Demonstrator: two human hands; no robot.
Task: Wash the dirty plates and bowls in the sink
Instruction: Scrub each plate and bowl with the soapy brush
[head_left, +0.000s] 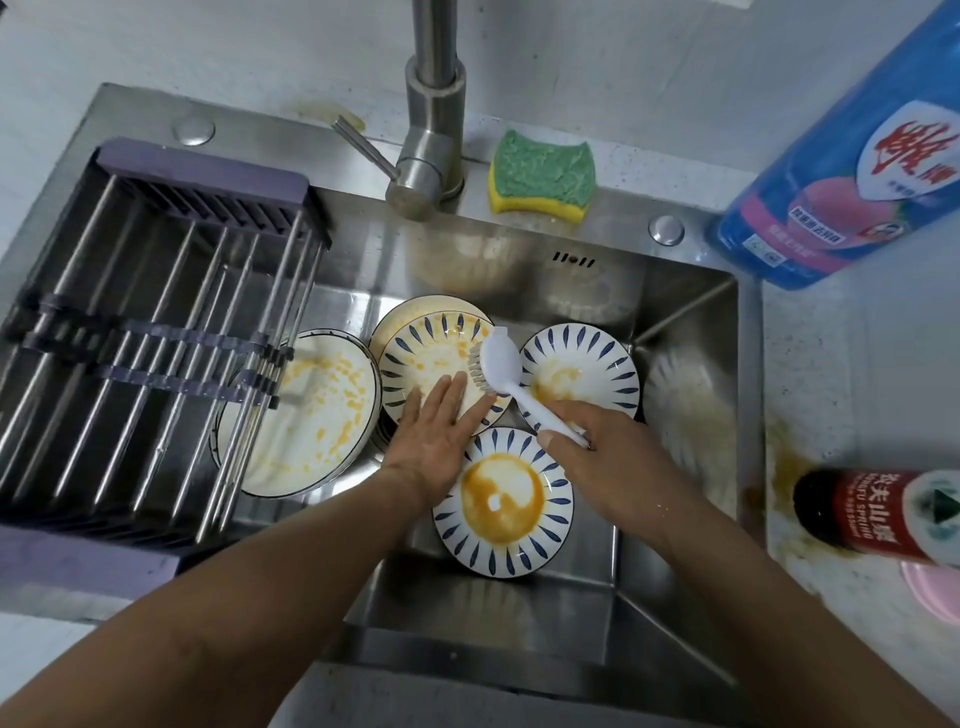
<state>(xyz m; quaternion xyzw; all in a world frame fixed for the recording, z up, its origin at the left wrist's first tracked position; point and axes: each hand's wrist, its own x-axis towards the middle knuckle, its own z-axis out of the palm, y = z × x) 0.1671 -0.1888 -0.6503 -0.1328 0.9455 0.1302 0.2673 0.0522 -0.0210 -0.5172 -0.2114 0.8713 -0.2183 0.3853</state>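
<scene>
Several dirty dishes smeared with orange sauce lie in the steel sink (691, 312). A white plate (311, 421) leans at the left, partly under the rack. A blue-patterned plate (426, 353) sits on a stack in the middle, and my left hand (434, 428) lies flat on it with straight fingers. My right hand (592, 457) grips the handle of a white dish brush (501, 366), whose bristles touch that plate. A patterned bowl (587, 364) stands at the right. Another bowl (504, 501), with an orange pool inside, sits in front.
A purple drying rack (156, 332) with metal bars spans the sink's left half. The faucet (431, 130) rises at the back, with a green and yellow sponge (543, 174) beside it. A blue detergent bottle (852, 166) and a dark bottle (878, 512) stand on the stained right counter.
</scene>
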